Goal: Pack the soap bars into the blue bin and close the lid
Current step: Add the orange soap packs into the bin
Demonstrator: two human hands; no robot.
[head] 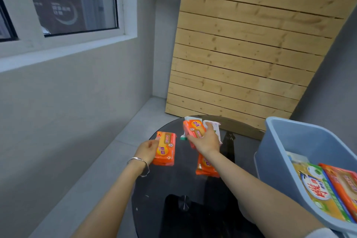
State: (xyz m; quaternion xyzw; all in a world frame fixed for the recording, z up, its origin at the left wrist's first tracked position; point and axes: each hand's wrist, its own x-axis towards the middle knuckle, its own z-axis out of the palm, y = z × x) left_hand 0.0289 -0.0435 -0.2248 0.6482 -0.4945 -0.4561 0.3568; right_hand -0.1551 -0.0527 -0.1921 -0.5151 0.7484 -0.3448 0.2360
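just orange-wrapped soap bars in both hands, lettering unreadable

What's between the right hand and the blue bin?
Head view: only bare dark table lies between the right hand and the bin.
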